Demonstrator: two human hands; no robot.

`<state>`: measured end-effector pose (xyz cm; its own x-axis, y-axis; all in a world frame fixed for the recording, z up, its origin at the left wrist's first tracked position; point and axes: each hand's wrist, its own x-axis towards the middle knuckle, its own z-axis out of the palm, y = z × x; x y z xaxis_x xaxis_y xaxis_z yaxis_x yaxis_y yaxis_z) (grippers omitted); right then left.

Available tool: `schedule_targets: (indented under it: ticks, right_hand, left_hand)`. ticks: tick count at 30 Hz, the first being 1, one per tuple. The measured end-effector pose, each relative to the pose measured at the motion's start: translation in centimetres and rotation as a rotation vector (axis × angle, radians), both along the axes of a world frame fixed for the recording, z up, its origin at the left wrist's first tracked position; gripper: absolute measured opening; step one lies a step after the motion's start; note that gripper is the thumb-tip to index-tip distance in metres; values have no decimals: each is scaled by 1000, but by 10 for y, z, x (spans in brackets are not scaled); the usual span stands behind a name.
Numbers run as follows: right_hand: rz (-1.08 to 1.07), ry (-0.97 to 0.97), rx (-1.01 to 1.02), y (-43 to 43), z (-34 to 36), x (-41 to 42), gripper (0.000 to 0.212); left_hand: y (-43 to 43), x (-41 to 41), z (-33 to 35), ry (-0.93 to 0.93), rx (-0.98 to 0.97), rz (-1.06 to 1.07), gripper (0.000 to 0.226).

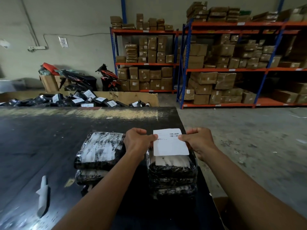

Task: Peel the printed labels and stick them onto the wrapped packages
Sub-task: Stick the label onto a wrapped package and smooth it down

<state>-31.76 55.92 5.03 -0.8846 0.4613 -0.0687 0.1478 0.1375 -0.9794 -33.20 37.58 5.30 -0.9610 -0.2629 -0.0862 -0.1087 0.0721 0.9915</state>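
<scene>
Two bare arms reach out from the bottom edge over a big black table (49,138). On the table sit two piles of wrapped packages, a left pile (99,150) and a right pile (172,175), close side by side. The top package on each pile has no label yet. Far past the table, a cardboard bin (136,97) holds many packages with white labels on, so a lot of the job looks done. Above the right pile, the left hand (137,140) and the right hand (197,141) hold one white label (169,145). Each hand pinches a side edge between thumb and fingers. It is probably being peeled, and sticking comes next.
</scene>
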Motion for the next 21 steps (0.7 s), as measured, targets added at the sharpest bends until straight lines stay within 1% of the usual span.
schedule_targets:
  ticks: [9, 18, 21]
  right_hand:
    - [30, -105, 31, 6, -1, -1, 32]
    - [47, -147, 98, 5, -3, 0, 30]
    - [55, -151, 113, 4, -1, 2, 31]
  left_hand:
    - [1, -3, -10, -46, -27, -44, 38]
    - [-1, -1, -9, -70, -110, -70, 36]
    - [-1, -2, -8, -79, -127, -94, 32]
